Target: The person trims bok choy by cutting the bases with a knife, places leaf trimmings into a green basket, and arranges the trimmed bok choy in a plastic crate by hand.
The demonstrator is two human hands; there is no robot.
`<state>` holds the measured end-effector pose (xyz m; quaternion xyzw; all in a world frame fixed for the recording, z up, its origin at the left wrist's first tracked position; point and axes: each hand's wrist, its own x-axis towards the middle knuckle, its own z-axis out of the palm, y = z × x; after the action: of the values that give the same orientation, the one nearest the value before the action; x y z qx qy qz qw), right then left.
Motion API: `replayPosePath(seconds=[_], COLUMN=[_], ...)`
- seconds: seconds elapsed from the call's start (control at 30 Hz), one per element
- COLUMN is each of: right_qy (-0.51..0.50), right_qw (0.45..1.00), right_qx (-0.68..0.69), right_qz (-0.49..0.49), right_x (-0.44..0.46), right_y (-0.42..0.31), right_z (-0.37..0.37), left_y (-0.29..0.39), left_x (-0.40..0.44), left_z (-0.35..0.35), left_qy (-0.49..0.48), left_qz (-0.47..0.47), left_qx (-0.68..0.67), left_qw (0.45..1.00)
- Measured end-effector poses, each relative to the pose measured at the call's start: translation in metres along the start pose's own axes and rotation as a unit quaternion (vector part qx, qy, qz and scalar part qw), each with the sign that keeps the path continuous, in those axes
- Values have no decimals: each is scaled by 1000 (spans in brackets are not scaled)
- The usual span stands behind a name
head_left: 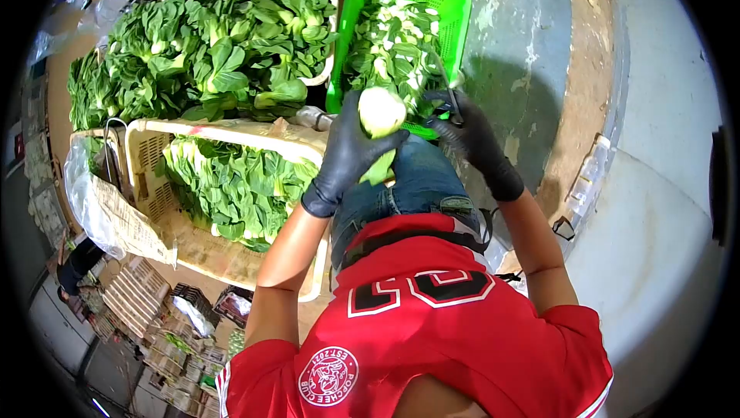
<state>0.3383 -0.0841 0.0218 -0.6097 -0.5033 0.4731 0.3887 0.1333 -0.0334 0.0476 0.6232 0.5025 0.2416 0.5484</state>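
In the head view my left hand [347, 152], in a black glove, is closed around a bok choy [381, 113]. Its pale base points up and its green leaves hang below my fingers. My right hand [470, 136], also gloved in black, is closed on a thin knife [445, 77] whose narrow dark blade points away from me over the crate. The blade is apart from the bok choy. Just beyond both hands stands a bright green plastic crate [465, 13], holding cut pale stem pieces and loose leaves [393, 40].
A big heap of bok choy [223, 40] rises at the upper left. Nearer on the left, a cream plastic crate [223, 260] holds more bok choy [231, 190]. A worn wall [516, 25] runs along the right. Another person [77, 267] bends at the far left.
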Motion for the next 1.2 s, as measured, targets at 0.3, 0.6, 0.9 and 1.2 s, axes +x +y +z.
replayPosePath(seconds=[0.3, 0.6, 0.9, 1.2], right_qy=[-226, -140, -79, -115], right_qw=[974, 970, 954, 952], right_qx=[32, -67, -254, -257], right_qz=[-3, 189, 138, 120], right_x=[51, 81, 82, 73], right_y=[-20, 22, 67, 38], right_z=[0, -9, 26, 67], left_y=[-20, -88, -182, -298], left_x=[30, 6, -82, -62], left_z=[-34, -126, -341, -261], left_qy=[-202, 60, 453, 182], left_qz=[-100, -118, -37, -236], left_qx=[-200, -381, 96, 212], left_qw=[953, 915, 885, 931])
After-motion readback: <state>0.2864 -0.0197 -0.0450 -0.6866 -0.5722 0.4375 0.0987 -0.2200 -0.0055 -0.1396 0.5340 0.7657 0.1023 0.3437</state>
